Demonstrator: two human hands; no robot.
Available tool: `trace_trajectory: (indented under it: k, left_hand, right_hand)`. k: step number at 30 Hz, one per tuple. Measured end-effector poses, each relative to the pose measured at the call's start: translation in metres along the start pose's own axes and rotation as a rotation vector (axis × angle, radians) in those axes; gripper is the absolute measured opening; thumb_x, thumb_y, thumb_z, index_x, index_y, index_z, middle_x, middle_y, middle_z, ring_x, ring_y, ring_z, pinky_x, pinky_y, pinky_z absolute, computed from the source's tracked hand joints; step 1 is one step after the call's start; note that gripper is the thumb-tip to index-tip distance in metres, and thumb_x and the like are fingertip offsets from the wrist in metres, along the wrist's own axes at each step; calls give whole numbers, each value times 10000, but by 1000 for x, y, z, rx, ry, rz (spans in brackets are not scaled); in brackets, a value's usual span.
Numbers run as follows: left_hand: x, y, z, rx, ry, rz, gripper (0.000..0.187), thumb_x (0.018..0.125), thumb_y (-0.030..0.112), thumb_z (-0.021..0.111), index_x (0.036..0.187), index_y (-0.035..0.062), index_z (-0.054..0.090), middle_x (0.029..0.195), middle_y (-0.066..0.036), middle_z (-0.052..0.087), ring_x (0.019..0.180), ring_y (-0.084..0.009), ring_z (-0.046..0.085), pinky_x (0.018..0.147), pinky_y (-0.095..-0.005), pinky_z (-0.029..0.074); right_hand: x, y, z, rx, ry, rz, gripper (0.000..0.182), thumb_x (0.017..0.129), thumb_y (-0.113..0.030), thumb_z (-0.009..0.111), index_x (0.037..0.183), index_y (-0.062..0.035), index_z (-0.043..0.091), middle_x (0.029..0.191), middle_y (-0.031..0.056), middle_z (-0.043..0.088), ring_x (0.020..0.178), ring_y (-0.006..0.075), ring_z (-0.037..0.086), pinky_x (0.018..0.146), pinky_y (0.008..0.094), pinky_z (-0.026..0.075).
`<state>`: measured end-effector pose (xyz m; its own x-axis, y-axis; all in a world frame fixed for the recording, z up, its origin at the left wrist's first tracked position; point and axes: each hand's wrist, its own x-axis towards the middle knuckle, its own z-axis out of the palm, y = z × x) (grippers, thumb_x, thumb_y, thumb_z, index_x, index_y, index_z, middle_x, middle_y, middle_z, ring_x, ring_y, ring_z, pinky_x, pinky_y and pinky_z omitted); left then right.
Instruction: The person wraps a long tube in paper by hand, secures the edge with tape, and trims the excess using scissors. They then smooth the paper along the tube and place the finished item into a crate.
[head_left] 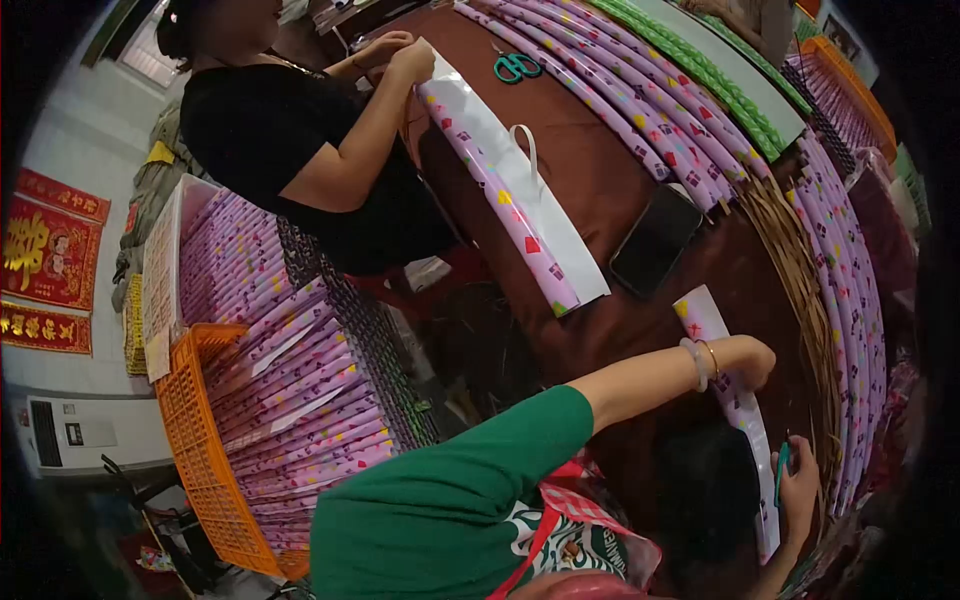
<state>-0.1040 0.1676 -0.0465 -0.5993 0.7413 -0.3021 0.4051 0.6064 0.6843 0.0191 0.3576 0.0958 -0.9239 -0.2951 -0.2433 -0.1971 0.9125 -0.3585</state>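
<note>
A pink patterned paper strip (pixel 742 408) with a white side lies on the brown table near me. My left hand (pixel 752 362), below a white bangle and a gold one, is closed at the strip's upper part; its fingertips are hidden. Beside the strip's lower end, my right hand (pixel 798 485) holds small teal scissors (pixel 783 462), with the blades partly hidden. A black phone (pixel 656 240) lies beyond my left hand. A longer patterned sheet (pixel 510 190), partly rolled, has a white strip looped on it.
A co-worker in black (pixel 270 130) holds the far end of the long sheet. Green-handled scissors (pixel 517 67) lie beyond it. Pink rolls (pixel 640 110), green rolls (pixel 730 100) and brown strips (pixel 790 260) line the table's far side. Orange crate (pixel 205 450) at left holds many rolls.
</note>
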Motion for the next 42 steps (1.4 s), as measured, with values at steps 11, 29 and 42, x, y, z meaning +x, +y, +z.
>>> trace_trajectory:
  k: [11, 29, 42]
  left_hand:
    - [-6, 3, -1, 16, -14, 22, 286, 726, 196, 643, 976, 64, 683, 987, -119, 664, 848, -256, 624, 755, -366, 503]
    - [5, -5, 12, -62, 74, 46, 331, 610, 132, 690, 936, 74, 703, 896, -113, 681, 814, -253, 641, 685, -343, 511]
    - [-80, 50, -21, 15, 43, -90, 163, 637, 97, 633, 779, 59, 704, 825, -141, 672, 758, -295, 646, 633, -383, 512]
  right_hand:
    - [21, 38, 18, -213, 59, 125, 404, 877, -301, 585, 1211, -88, 507, 986, 137, 550, 920, 293, 538, 776, 422, 444]
    - [-64, 106, 16, -228, 509, 283, 429, 917, -315, 532, 1294, -121, 468, 1258, 119, 506, 1143, 309, 478, 945, 412, 418]
    - [-235, 300, 60, -356, 430, 1214, 370, 930, -275, 505, 1231, -61, 515, 1203, 140, 532, 1035, 318, 531, 899, 385, 419]
